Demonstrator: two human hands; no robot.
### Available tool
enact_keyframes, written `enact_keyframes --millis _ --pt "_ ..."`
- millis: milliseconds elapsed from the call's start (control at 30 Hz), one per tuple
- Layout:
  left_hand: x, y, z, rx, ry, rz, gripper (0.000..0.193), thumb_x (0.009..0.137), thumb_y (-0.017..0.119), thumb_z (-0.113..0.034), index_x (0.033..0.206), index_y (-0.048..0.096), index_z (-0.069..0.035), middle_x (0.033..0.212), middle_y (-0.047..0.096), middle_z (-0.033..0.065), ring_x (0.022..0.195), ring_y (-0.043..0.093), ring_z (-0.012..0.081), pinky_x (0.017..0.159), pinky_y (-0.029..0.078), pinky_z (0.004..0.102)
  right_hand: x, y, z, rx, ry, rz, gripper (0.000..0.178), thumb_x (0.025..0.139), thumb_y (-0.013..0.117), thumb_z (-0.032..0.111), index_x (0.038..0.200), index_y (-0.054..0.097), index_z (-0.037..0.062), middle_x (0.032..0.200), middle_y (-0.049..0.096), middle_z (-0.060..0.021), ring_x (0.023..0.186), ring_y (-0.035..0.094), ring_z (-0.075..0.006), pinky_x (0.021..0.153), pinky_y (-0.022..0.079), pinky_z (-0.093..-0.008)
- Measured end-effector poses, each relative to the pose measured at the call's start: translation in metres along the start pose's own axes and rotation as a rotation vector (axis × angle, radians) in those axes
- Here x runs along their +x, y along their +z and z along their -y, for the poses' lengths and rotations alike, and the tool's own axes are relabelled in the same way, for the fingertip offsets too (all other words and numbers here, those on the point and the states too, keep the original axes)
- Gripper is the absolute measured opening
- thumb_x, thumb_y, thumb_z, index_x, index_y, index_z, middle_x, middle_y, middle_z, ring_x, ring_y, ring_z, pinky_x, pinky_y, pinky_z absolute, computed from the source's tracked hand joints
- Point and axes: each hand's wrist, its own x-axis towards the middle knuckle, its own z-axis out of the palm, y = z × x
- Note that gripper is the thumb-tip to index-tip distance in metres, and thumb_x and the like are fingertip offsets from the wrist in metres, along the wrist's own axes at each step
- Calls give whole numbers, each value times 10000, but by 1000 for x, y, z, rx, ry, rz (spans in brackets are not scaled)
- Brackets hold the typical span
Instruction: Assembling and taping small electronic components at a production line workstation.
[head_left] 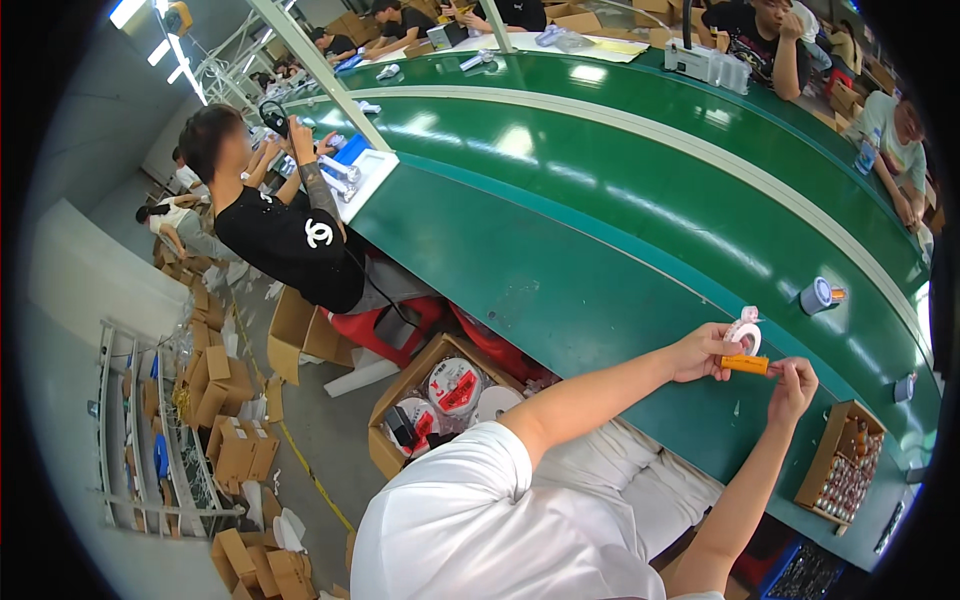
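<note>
My left hand (700, 353) is closed round an orange cylindrical battery (743, 364) and a white ring-shaped roll of tape or labels (748, 331). The battery lies sideways below the roll, both held over the green worktable (520, 280). At the battery's right end, my right hand (793, 388) has its fingertips pinched together. Whatever sits between those fingertips is too small to make out. Nearest to my right hand on the table is an open cardboard box (843, 465) with rows of small shiny round-ended items.
A green conveyor (620, 190) curves past the table, carrying a pale blue cup-shaped part (817, 294) with an orange piece and another small part (904, 388). A co-worker (285, 235) in black sits to the left. An open carton (440, 390) of reels stands beside me.
</note>
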Motion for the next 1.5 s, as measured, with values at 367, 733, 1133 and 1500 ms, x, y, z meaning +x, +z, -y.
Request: enact_keyframes --millis 367,733,1133,1500 --pt "1 -8 6 -64 16 39 301 893 655 -258 1095 530 -72 927 605 46 631 607 127 538 520 226 -12 49 4 -365 -60 201 447 768 780 310 1021 611 -17 1025 571 -75 966 525 -189 843 412 -291" --pt "14 -9 12 307 302 -310 267 918 581 -202 1095 513 -14 952 594 74 645 667 183 572 534 260 -13 5 -23 169 45 -55 320 948 532 158 1192 427 -22 1073 559 -149 984 548 -241 918 442 -357" --pt "4 -8 26 1343 740 -210 277 711 707 -27 957 590 24 987 587 149 828 629 318 687 532 357 -20 59 -28 -221 166 -252 221 953 591 223 1019 568 14 777 507 16 599 380 -35 519 276 -197" --pt "4 5 24 1002 818 -289 198 763 649 -77 894 577 53 907 560 150 793 592 277 669 510 340 -25 59 -36 -372 209 -128 198 961 579 227 910 597 37 648 462 61 541 358 -9 477 212 -190"
